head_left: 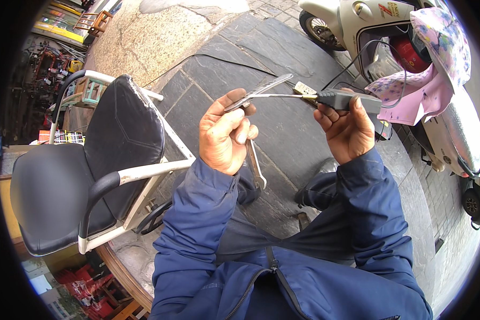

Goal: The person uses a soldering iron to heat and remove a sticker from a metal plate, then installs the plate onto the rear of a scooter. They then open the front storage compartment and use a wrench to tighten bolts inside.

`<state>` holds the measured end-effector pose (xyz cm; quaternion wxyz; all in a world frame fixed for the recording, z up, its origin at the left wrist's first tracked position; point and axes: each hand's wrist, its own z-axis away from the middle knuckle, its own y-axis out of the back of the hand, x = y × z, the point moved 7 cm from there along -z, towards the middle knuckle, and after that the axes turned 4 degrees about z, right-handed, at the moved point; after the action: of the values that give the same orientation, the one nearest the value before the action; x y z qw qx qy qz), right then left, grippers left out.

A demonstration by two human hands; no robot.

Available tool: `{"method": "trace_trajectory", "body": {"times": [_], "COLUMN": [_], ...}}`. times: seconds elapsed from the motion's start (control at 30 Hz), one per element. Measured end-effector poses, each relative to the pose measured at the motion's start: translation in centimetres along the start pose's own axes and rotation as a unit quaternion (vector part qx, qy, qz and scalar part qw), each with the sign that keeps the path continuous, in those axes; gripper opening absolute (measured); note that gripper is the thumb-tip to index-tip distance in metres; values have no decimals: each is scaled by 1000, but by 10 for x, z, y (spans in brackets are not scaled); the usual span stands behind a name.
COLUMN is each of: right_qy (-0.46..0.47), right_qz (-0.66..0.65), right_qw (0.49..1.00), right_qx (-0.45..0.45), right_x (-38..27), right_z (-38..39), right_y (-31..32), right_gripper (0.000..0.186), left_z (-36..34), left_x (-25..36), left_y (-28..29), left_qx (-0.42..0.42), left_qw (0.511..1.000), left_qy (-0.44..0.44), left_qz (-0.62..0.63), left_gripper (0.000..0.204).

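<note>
My left hand [224, 130] is raised in front of me, its fingers pinching a slim, shiny lever-like piece [269, 86]. Below those fingers an open-end wrench [256, 166] points downward; whether the hand grips it I cannot tell. My right hand [349, 128] holds a grey and black tool [338, 100] with a ribbed collar, fingers under it and thumb against its side. From the tool a thin metal rod [282, 96] reaches left to the piece at my left fingertips. The exact contact point is hard to make out.
A black padded chair [125, 122] with pale metal arms stands at left. A pale socket block [305, 89] and black cable [224, 60] are beyond my hands. At right stands a white scooter [352, 24] with a pink flowered cover [410, 96]. Grey slabs [282, 133] pave the ground.
</note>
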<state>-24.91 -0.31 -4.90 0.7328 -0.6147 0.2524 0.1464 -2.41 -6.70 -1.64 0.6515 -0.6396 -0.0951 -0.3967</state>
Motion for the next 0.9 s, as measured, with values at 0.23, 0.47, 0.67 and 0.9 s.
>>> {"method": "trace_trajectory", "body": {"times": [0.23, 0.47, 0.67, 0.9], "right_qy": [-2, -14, -12, -16], "right_qz": [-30, -55, -62, -63], "right_qw": [999, 998, 998, 998], "right_qx": [20, 21, 25, 25], "right_x": [11, 18, 20, 20], "right_z": [7, 8, 7, 7], "right_y": [-1, 1, 3, 2], "right_gripper": [36, 34, 34, 34], "left_z": [-1, -1, 0, 0], "left_x": [-2, -3, -5, -5], "left_y": [1, -3, -4, -4], "left_qx": [-33, -80, -76, -76], "left_qw": [998, 993, 992, 991], "left_qy": [23, 39, 49, 55], "left_qz": [39, 80, 90, 97], "left_gripper": [33, 37, 35, 35]}}
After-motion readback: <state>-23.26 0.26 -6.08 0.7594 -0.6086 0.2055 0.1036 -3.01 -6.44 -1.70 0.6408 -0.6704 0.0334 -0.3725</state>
